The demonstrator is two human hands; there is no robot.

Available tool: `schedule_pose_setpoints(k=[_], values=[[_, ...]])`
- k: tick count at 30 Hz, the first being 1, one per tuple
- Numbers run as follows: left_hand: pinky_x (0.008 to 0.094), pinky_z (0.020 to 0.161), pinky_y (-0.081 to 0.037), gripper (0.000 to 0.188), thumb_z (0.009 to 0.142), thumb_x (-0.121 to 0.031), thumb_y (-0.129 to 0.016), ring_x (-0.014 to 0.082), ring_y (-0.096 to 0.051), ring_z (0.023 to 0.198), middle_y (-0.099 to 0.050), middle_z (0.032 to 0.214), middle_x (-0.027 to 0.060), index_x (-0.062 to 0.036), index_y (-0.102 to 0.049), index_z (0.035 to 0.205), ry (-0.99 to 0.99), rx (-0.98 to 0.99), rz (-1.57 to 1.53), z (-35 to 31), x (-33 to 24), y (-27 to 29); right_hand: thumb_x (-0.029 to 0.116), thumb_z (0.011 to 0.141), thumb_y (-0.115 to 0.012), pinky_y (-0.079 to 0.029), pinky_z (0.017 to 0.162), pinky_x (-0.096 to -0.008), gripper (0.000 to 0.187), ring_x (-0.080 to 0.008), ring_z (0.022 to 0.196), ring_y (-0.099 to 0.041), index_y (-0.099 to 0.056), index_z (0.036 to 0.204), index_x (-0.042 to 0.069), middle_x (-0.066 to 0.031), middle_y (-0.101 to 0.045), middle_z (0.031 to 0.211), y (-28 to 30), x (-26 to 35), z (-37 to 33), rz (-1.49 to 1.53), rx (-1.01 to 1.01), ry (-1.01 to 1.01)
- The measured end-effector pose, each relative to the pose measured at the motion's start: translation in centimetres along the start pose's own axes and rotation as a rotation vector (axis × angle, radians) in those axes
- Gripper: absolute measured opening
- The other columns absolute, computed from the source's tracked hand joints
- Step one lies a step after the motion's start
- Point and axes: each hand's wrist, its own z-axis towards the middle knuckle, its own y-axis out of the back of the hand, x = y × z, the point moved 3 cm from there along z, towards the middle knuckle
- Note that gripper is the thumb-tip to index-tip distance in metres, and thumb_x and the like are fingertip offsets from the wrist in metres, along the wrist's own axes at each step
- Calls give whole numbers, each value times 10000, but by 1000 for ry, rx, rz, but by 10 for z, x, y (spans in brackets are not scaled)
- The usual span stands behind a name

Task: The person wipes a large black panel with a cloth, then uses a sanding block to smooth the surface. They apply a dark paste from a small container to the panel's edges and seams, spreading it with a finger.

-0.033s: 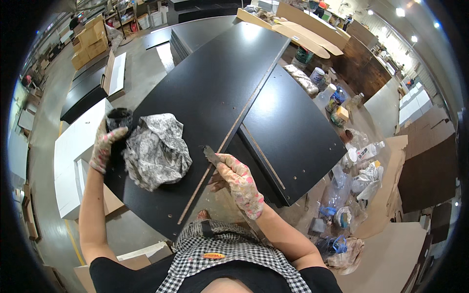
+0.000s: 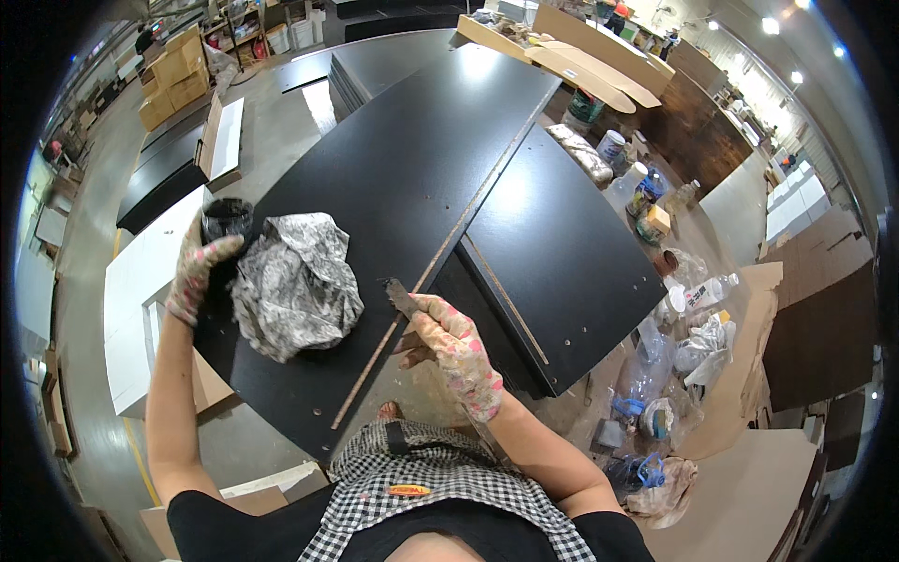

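Observation:
My left hand (image 2: 195, 276), in a patterned glove, is closed around a dark jar (image 2: 228, 221) smeared with black, at the left edge of a large black panel (image 2: 393, 159). Beside the jar, a crumpled grey-and-black stained rag (image 2: 298, 286) lies on the panel. Gloved likewise, my right hand (image 2: 459, 351) grips a small putty knife (image 2: 401, 297). Its dark-smeared blade points up and left over the panel, near the bare brown strip (image 2: 379, 356) along the panel's right edge. The knife's handle is mostly hidden in my fingers.
A second black panel (image 2: 562, 253) lies lower on the right, with small holes near its edge. Bottles, cans and plastic bags (image 2: 646, 365) crowd the right side. Opened cardboard (image 2: 599, 66) stands at the far right, and a white boxlike piece (image 2: 140, 300) sits at left.
The jar's dark mouth shows a little more now, and my left hand sits slightly lower and further left around it. The rag and the knife tip appear slightly further left in view.

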Motion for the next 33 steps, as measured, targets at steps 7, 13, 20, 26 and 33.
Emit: schedule_pose_setpoints(k=[7,13,20,26,33], values=[[269,768,-535,427,823,-252,-764,118,-658,832,-695,976,27,-68,-632,1185,137,3,-67,31,6,23,178,1050,-516,-588,831,-321,330,-154,1068,-661,-548,1344,33,-80,-640,1283,-20,-11,28,92,112,36],[250,681,-493,418,803,-242,-775,98,-601,758,-659,921,-2,-71,-641,1161,49,-34,-36,67,33,23,191,1044,-521,-570,831,-289,299,-124,1052,-646,-597,1277,19,-64,-654,1248,-11,-3,65,-26,-62,146],[241,591,-444,443,772,-267,-798,85,-555,669,-630,845,-14,-75,-628,1133,13,171,-140,186,66,69,226,1047,-529,-607,754,-300,320,-123,971,-644,-593,1271,6,-40,-647,1195,-102,-37,140,153,50,125],[227,546,-387,427,766,-352,-799,72,-502,630,-568,769,-48,-123,-636,1087,36,132,-79,287,94,97,179,1021,-579,-601,831,-318,282,-147,957,-658,-596,1251,17,-64,-655,1132,-135,-38,202,214,44,121],[230,575,-417,437,776,-331,-800,78,-550,675,-617,819,-25,-98,-619,1098,-65,213,-50,354,106,74,133,1020,-571,-583,886,-350,212,-175,973,-687,-628,1193,26,-61,-670,1130,-111,-40,234,340,25,219]])
